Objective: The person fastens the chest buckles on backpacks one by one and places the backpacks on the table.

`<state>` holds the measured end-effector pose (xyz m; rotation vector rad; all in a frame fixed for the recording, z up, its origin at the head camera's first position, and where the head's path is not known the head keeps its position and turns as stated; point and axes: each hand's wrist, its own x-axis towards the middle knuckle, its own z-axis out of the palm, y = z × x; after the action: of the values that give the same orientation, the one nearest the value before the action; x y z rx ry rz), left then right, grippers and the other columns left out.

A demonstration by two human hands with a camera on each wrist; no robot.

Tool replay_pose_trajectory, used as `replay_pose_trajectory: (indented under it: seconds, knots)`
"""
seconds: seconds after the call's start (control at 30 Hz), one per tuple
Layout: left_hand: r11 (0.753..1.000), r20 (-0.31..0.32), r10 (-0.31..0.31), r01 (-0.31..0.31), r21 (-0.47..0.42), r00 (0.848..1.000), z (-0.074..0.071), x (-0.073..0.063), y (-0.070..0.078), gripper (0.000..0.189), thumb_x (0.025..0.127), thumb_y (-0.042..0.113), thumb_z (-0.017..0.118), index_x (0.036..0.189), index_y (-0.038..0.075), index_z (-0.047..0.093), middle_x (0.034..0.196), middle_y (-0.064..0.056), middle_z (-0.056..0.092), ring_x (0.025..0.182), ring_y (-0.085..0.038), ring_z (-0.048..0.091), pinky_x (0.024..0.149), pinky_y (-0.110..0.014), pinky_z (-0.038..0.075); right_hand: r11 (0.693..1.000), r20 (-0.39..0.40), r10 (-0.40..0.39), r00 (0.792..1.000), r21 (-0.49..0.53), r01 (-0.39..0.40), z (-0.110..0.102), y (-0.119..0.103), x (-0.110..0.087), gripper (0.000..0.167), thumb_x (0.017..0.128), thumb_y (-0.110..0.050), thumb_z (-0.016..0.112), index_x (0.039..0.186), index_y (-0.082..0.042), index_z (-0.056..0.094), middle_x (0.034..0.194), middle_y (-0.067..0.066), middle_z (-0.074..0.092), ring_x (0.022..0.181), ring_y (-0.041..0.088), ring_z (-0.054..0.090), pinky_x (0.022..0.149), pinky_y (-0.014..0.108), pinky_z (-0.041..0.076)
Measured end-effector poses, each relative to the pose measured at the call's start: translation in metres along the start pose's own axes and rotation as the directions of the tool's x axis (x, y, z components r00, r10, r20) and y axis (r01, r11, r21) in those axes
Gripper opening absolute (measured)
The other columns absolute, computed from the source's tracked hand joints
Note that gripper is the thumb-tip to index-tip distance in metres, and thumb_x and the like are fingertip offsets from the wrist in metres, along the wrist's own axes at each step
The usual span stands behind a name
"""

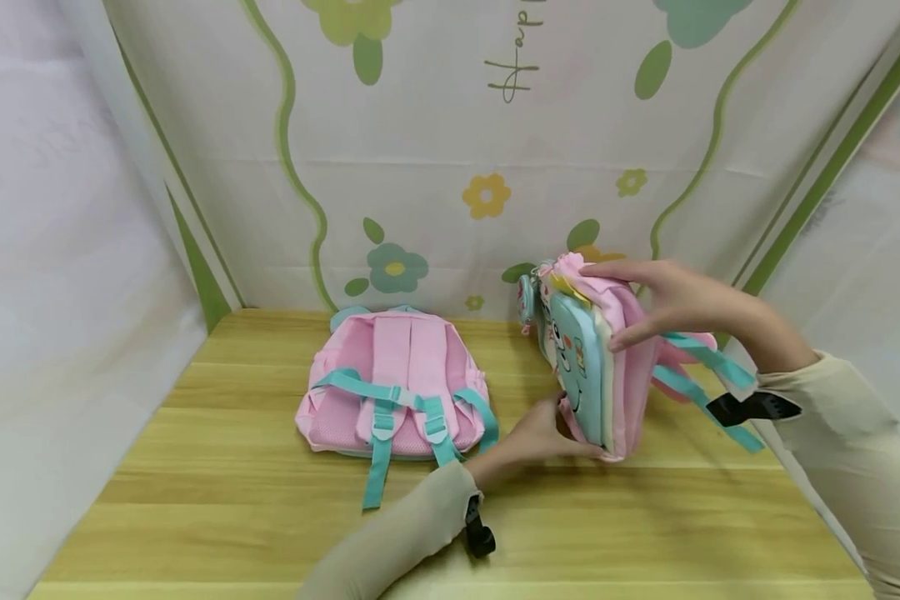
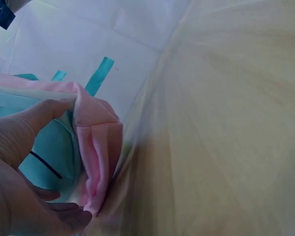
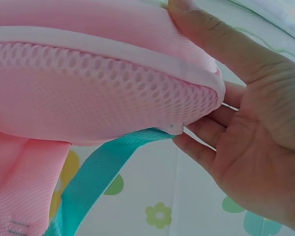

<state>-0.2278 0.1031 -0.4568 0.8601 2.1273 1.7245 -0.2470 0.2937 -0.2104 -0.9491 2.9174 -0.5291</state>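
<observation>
A small pink backpack [image 1: 633, 392] with a blue cartoon-face front pocket [image 1: 581, 367] stands tilted on its side at the right of the table. My right hand [image 1: 678, 300] grips its upper side, thumb and fingers spread across the bag's depth. Lower down, my left hand [image 1: 532, 437] holds the bag's near lower edge; in the left wrist view its thumb and fingers bracket a corner. The right wrist view shows the mesh back panel [image 3: 113, 98] and a teal strap [image 3: 108, 167] hanging. A round blue charm [image 1: 525, 300] dangles at the bag's far end.
Left of the hands, another pink backpack [image 1: 408, 342] lies front down, its shoulder straps and teal webbing facing up. The wooden table [image 1: 217, 483] meets a flower-printed cloth [image 1: 435, 192] at the back, with white cloth on both sides.
</observation>
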Motion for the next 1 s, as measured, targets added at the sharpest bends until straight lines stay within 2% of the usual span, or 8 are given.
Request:
replay_pose_trajectory:
  seconds: [0.1, 0.2, 0.33, 0.47, 0.6, 0.77, 0.87, 1.0]
  knots:
    - [0.999, -0.005, 0.033, -0.033, 0.026, 0.999, -0.011, -0.003, 0.006, 0.103, 0.077, 0.026, 0.091, 0.159, 0.029, 0.029, 0.153, 0.007, 0.049, 0.140, -0.010, 0.046, 0.120, -0.042, 0.036, 1.000, -0.016, -0.008, 1.000, 0.015, 0.008, 0.004, 0.000, 0.003, 0.093, 0.070, -0.037, 0.094, 0.151, -0.021, 0.050, 0.154, 0.007, 0.052, 0.141, 0.036, 0.047, 0.106, 0.061, 0.042]
    - [0.996, -0.017, 0.016, -0.014, 0.093, 1.000, -0.023, -0.007, 0.014, 0.110, 0.077, 0.031, 0.090, 0.163, 0.026, 0.021, 0.161, 0.001, 0.039, 0.147, -0.018, 0.039, 0.121, -0.044, 0.035, 1.000, -0.030, -0.007, 1.000, 0.017, 0.008, 0.007, 0.000, 0.005, 0.094, 0.070, -0.038, 0.094, 0.151, -0.023, 0.049, 0.153, 0.007, 0.053, 0.139, 0.034, 0.049, 0.104, 0.060, 0.044]
    - [0.983, -0.048, -0.028, 0.036, 0.177, 0.998, -0.040, -0.012, 0.031, 0.107, 0.079, 0.039, 0.087, 0.162, 0.019, 0.023, 0.162, -0.007, 0.036, 0.148, -0.027, 0.038, 0.117, -0.045, 0.039, 1.000, -0.050, -0.017, 0.999, 0.016, 0.018, 0.011, 0.000, 0.007, 0.094, 0.070, -0.038, 0.094, 0.151, -0.023, 0.049, 0.152, 0.007, 0.053, 0.138, 0.034, 0.050, 0.102, 0.062, 0.046]
    - [0.981, -0.115, -0.019, 0.041, 0.191, 0.993, -0.061, -0.014, 0.054, 0.100, 0.084, 0.043, 0.082, 0.161, 0.015, 0.024, 0.160, -0.011, 0.038, 0.144, -0.028, 0.042, 0.115, -0.047, 0.041, 0.999, -0.067, -0.025, 0.997, 0.019, 0.027, 0.016, 0.000, 0.009, 0.093, 0.070, -0.038, 0.094, 0.150, -0.022, 0.050, 0.151, 0.007, 0.055, 0.137, 0.033, 0.051, 0.101, 0.062, 0.047]
    - [0.988, -0.200, 0.086, -0.058, 0.141, 0.976, -0.082, -0.012, 0.077, 0.088, 0.089, 0.036, 0.078, 0.159, 0.015, 0.029, 0.158, -0.010, 0.041, 0.144, -0.028, 0.043, 0.116, -0.046, 0.040, 0.998, -0.073, -0.045, 0.996, 0.039, 0.048, 0.020, -0.001, 0.013, 0.093, 0.070, -0.037, 0.094, 0.151, -0.022, 0.050, 0.151, 0.007, 0.054, 0.137, 0.032, 0.051, 0.102, 0.061, 0.047]
    - [0.971, -0.260, 0.214, -0.177, 0.158, 0.942, -0.103, -0.007, 0.104, 0.082, 0.090, 0.030, 0.076, 0.157, 0.011, 0.032, 0.158, -0.009, 0.039, 0.145, -0.029, 0.039, 0.114, -0.049, 0.042, 0.993, -0.073, -0.081, 0.994, 0.086, 0.087, 0.025, -0.001, 0.020, 0.093, 0.070, -0.035, 0.095, 0.151, -0.018, 0.050, 0.151, 0.004, 0.055, 0.138, 0.027, 0.050, 0.107, 0.057, 0.044]
    - [0.960, -0.258, 0.240, -0.189, 0.207, 0.936, -0.111, -0.004, 0.114, 0.083, 0.089, 0.031, 0.077, 0.157, 0.010, 0.033, 0.158, -0.008, 0.038, 0.143, -0.029, 0.040, 0.112, -0.052, 0.043, 0.990, -0.070, -0.091, 0.993, 0.104, 0.098, 0.029, -0.002, 0.024, 0.093, 0.071, -0.036, 0.094, 0.151, -0.019, 0.050, 0.150, 0.002, 0.055, 0.136, 0.024, 0.051, 0.108, 0.056, 0.044]
    - [0.950, -0.235, 0.231, -0.167, 0.265, 0.944, -0.117, 0.001, 0.121, 0.084, 0.087, 0.034, 0.080, 0.156, 0.013, 0.036, 0.157, -0.009, 0.038, 0.140, -0.028, 0.042, 0.112, -0.052, 0.044, 0.987, -0.064, -0.106, 0.992, 0.111, 0.112, 0.032, -0.006, 0.029, 0.094, 0.071, -0.037, 0.094, 0.152, -0.021, 0.048, 0.149, 0.001, 0.056, 0.134, 0.022, 0.054, 0.106, 0.055, 0.047]
